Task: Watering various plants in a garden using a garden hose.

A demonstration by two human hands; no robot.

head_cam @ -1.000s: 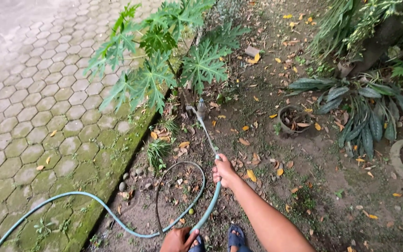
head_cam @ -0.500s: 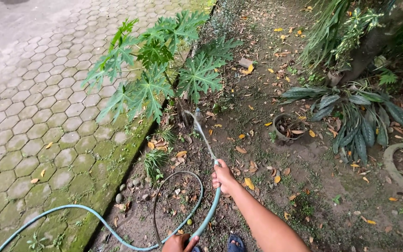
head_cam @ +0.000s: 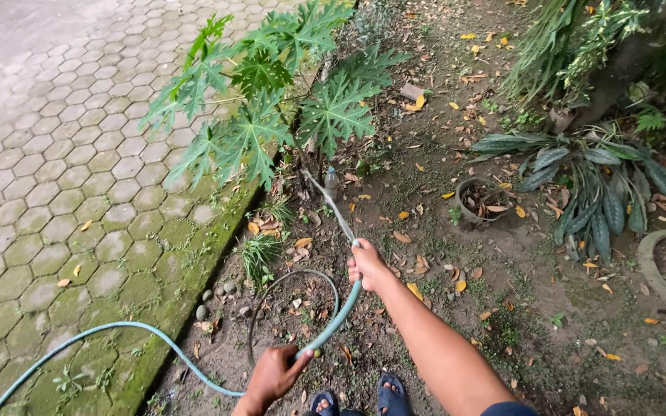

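At far left, hexagonal paving (head_cam: 63,177), mossy toward its edge; the green hose (head_cam: 117,330) crosses it and runs rightward onto bare soil. Your left hand (head_cam: 275,374) is low in frame, its grip wrapped round the hose just behind the bend. From there the hose's long axis climbs up and to the right to your right hand (head_cam: 368,266), grip pressed together round the hose end, fingers curled tight. The water jet (head_cam: 331,202) leaves that hand up and to the left, landing at the base of the papaya plant (head_cam: 271,100), which stands ahead of and left of the right hand; the right hand is the nearer to it. A thin dark loop of wire or tubing (head_cam: 260,308) lies on the soil between the hands. Further right: a small round pot (head_cam: 481,199) and a broad-leaved plant (head_cam: 595,192). Against the frame one second ago: your left hand has come up and forward along the hose, and the right hand sits slightly higher; the jet's landing point is roughly unchanged.
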